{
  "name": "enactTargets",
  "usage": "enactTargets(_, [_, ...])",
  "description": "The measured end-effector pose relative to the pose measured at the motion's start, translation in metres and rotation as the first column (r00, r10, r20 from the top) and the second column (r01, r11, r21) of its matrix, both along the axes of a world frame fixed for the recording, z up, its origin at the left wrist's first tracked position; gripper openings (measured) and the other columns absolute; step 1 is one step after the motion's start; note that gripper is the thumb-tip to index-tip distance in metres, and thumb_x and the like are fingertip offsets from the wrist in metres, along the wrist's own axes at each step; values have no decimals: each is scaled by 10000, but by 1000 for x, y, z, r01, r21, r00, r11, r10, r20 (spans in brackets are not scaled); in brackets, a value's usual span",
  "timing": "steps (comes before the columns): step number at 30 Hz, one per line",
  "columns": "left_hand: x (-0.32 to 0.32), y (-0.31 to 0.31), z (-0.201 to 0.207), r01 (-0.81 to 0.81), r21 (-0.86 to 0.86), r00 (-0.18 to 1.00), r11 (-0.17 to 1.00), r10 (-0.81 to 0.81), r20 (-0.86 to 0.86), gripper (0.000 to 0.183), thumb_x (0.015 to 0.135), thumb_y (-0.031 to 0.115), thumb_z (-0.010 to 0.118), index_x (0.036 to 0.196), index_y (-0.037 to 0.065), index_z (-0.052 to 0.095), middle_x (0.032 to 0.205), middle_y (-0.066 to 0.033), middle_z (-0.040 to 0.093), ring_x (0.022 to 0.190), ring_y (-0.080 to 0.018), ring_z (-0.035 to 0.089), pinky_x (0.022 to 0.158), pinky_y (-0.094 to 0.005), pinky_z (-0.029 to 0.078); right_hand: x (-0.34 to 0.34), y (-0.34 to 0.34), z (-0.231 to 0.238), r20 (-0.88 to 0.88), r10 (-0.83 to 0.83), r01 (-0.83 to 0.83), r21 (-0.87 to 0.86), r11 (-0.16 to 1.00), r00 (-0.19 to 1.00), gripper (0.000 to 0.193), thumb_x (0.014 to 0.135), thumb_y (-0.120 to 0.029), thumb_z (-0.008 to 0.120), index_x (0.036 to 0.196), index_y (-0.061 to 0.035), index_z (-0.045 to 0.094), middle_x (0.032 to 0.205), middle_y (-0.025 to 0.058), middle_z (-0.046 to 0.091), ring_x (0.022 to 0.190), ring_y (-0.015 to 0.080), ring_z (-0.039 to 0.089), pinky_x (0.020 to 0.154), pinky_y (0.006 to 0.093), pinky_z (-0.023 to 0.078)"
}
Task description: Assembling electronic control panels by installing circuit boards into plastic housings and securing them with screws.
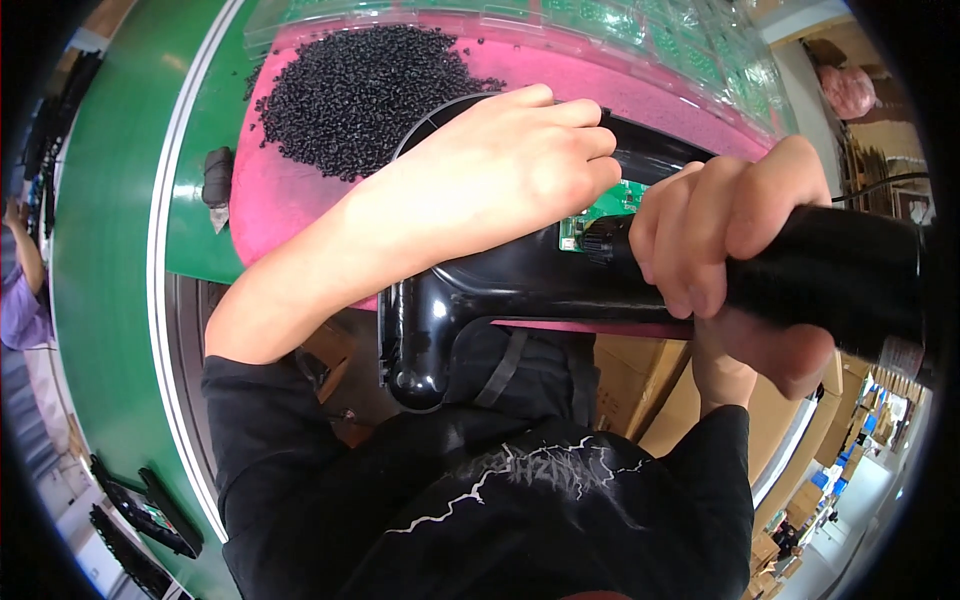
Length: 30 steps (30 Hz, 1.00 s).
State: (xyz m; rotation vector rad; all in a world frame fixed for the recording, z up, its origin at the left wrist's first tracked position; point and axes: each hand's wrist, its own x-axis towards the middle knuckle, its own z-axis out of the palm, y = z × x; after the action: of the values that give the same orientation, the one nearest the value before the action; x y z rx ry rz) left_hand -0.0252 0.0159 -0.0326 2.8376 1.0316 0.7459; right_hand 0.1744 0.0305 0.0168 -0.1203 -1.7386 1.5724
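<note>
A large glossy black plastic housing [540, 285] lies across the front of the pink mat, and part of a green circuit board [625, 197] shows inside it. My right hand [735, 225] is wrapped around a thick black power screwdriver [835, 265]. The screwdriver's ribbed nose [603, 241] points left over the board; its tip cannot be made out. My left hand [545, 150] reaches over the housing with its fingers curled in, close to the board. Whatever the fingers hold is hidden beneath them.
A heap of small black screws [355, 95] covers the far left of the pink mat [270, 215]. Clear plastic trays [640, 35] with green boards stand behind. A dark-wrapped pointed tool [217, 185] lies left. Another black housing [150, 505] rests on the green surface [110, 290] near a co-worker's purple sleeve [25, 305].
</note>
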Motion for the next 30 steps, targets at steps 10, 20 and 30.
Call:
enactTargets(10, [-1,2,-11,23,-8,993,1000,-22,119,158,769,75,632,922,38,655,926,-66,608,952,-264,591,832,-385,479,-3,-21,10,242,-299,319,-45,947,923,720,748,-685,799,1063,-108,506,645,-43,509,491,85,473,489,253,373])
enactTargets(20, [0,3,4,-1,-60,1000,998,3,26,237,768,60,659,995,-4,669,951,-75,618,954,-262,599,856,-372,492,22,27,-2,-295,-83,80,-23,997,952,606,878,-606,600,1173,-78,563,735,-33,517,563,89,462,612,277,370])
enactTargets(30, [-4,3,4,-21,-135,999,991,27,43,255,806,67,718,1038,-21,658,1016,-107,632,998,-302,603,895,-403,486,11,30,-13,-279,-106,106,-16,994,954,625,909,-632,537,1188,-73,551,721,-23,492,560,100,433,607,298,361])
